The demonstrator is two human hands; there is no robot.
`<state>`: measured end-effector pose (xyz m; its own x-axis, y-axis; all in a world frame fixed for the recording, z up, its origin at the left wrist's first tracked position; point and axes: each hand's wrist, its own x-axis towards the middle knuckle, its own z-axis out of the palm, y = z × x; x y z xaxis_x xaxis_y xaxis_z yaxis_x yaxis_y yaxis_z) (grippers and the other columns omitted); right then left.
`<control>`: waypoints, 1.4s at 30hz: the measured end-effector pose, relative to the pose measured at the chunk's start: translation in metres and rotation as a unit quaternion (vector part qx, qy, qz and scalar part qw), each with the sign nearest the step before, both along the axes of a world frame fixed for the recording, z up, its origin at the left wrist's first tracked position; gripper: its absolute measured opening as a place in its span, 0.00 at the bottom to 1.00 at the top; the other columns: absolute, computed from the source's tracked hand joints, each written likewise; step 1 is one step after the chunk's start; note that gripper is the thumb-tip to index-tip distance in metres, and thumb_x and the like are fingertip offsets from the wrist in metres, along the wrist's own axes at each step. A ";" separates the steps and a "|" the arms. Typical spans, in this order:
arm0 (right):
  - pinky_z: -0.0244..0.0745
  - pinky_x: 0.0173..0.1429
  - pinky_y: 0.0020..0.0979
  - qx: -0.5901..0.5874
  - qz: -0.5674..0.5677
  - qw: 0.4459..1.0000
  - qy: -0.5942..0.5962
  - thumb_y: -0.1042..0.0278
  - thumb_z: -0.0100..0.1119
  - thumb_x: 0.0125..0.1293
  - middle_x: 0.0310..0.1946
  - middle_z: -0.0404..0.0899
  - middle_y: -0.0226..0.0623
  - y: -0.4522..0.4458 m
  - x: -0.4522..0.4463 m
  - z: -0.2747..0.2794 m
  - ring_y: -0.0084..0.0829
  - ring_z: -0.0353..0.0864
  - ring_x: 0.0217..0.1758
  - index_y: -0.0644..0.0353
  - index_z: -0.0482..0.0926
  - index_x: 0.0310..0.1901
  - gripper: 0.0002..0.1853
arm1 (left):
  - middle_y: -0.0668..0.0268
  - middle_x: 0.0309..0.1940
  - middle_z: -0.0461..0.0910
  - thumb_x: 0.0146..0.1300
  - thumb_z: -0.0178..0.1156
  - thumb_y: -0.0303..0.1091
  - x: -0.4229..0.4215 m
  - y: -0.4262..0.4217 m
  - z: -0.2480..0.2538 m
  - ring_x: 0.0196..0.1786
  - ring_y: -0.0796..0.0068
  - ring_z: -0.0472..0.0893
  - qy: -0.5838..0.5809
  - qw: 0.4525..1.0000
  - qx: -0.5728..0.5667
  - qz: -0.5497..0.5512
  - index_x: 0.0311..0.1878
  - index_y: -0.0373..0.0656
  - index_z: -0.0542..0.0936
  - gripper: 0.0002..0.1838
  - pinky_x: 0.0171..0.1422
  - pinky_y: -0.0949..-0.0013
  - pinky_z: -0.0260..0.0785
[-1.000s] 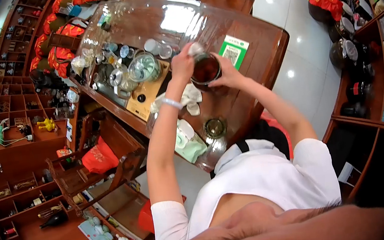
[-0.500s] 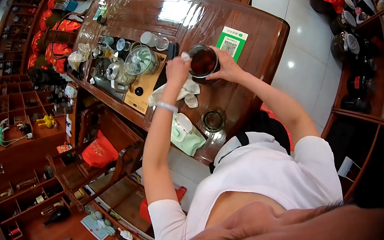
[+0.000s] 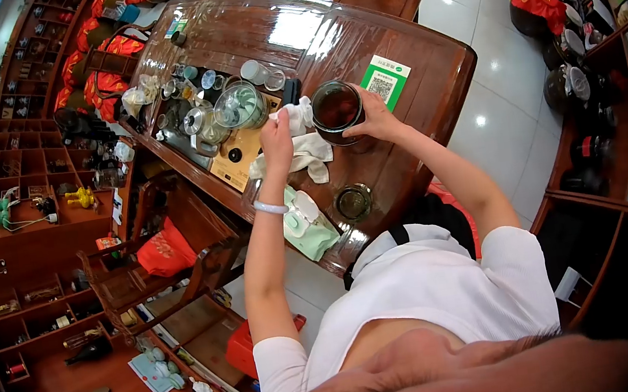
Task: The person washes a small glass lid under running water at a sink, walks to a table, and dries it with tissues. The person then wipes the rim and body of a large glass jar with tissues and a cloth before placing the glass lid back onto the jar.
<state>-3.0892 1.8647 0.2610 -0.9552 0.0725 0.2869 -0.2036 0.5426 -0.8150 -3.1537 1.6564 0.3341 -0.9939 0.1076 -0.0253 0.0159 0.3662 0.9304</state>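
My right hand is wrapped round the side of a round glass jar with dark red contents, over the table. A white wipe is gripped in my closed left hand, just left of the jar; its loose end lies close to the glass. Below the hands a crumpled white cloth rests on the table. Nearer to me are a green and white pack of wipes and a round glass lid.
The glossy wooden table carries a green QR-code card, a glass teapot, a large glass bowl and several small cups at left. A wooden armchair stands at left; shelves line the right.
My left hand has drawn back from the jar towards the left and lower down, and more of the wipe shows. My right hand still holds the jar. The view has shifted slightly.
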 end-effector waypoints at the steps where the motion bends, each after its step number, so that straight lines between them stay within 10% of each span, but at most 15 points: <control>1: 0.54 0.63 0.39 -0.006 -0.001 1.000 0.005 0.57 0.73 0.33 0.53 0.65 0.45 0.000 -0.001 -0.002 0.44 0.62 0.59 0.59 0.55 0.60 0.50 | 0.61 0.19 0.76 0.60 0.51 0.46 -0.006 0.003 0.003 0.23 0.76 0.73 0.021 0.993 -0.111 -0.038 0.30 0.30 0.76 0.22 0.30 0.69 0.64; 9: 0.52 0.63 0.40 -0.032 0.012 0.999 0.022 0.53 0.72 0.33 0.56 0.62 0.44 0.001 -0.005 -0.017 0.43 0.58 0.62 0.57 0.55 0.60 0.51 | 0.49 0.26 0.77 0.56 0.52 0.45 -0.021 0.051 0.020 0.33 0.49 0.76 0.054 0.963 -0.176 -0.197 0.33 0.39 0.76 0.17 0.37 0.58 0.66; 26: 0.44 0.66 0.46 0.012 0.003 1.000 -0.021 0.44 0.69 0.36 0.60 0.56 0.44 0.002 0.004 -0.002 0.42 0.54 0.65 0.58 0.52 0.62 0.53 | 0.52 0.25 0.77 0.49 0.58 0.36 -0.057 0.099 0.002 0.31 0.53 0.77 0.277 0.737 -0.480 -0.387 0.27 0.40 0.74 0.09 0.35 0.56 0.69; 37: 0.40 0.69 0.45 0.035 -0.005 0.999 -0.036 0.44 0.68 0.37 0.61 0.56 0.43 0.000 0.008 0.000 0.39 0.51 0.66 0.58 0.51 0.62 0.53 | 0.42 0.32 0.76 0.45 0.55 0.33 -0.042 0.059 0.006 0.39 0.47 0.77 -0.028 0.891 -0.410 -0.193 0.31 0.31 0.77 0.14 0.45 0.55 0.69; 42: 0.39 0.69 0.44 0.043 -0.008 0.998 -0.039 0.44 0.68 0.37 0.61 0.55 0.43 -0.001 0.006 -0.002 0.38 0.51 0.66 0.59 0.51 0.62 0.53 | 0.46 0.28 0.78 0.45 0.55 0.32 -0.008 0.052 0.007 0.24 0.56 0.80 -0.168 0.948 -0.256 -0.084 0.33 0.25 0.76 0.16 0.22 0.62 0.73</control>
